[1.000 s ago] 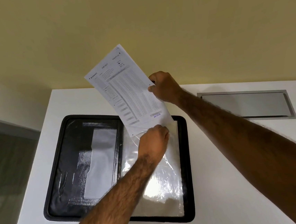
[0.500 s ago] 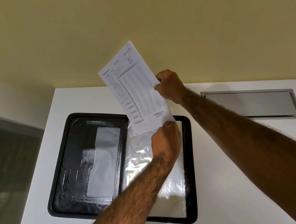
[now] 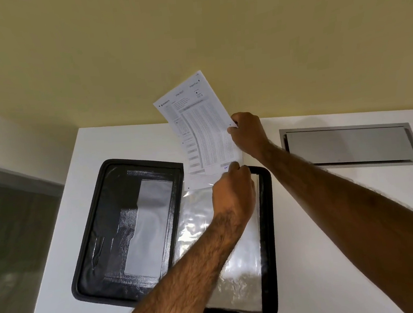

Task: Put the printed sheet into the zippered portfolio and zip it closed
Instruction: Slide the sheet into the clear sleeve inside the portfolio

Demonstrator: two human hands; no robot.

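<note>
A black zippered portfolio (image 3: 99, 232) lies open flat on the white table (image 3: 320, 221). Its right half carries shiny clear plastic sleeves (image 3: 238, 264). The printed sheet (image 3: 200, 129) stands nearly upright over the sleeves' top edge, its lower end touching the sleeve opening. My right hand (image 3: 247, 133) pinches the sheet's right edge. My left hand (image 3: 233, 194) grips the top of the plastic sleeve at the sheet's lower corner; whether its fingers also hold the paper I cannot tell.
A grey metal cable hatch (image 3: 350, 146) is set flush into the table at the right. The table's left edge (image 3: 56, 236) drops to a dark floor. A yellow wall (image 3: 188, 32) rises behind the table.
The sheet has turned more upright and shifted right toward the sleeve's top right corner. Both hands moved right with it.
</note>
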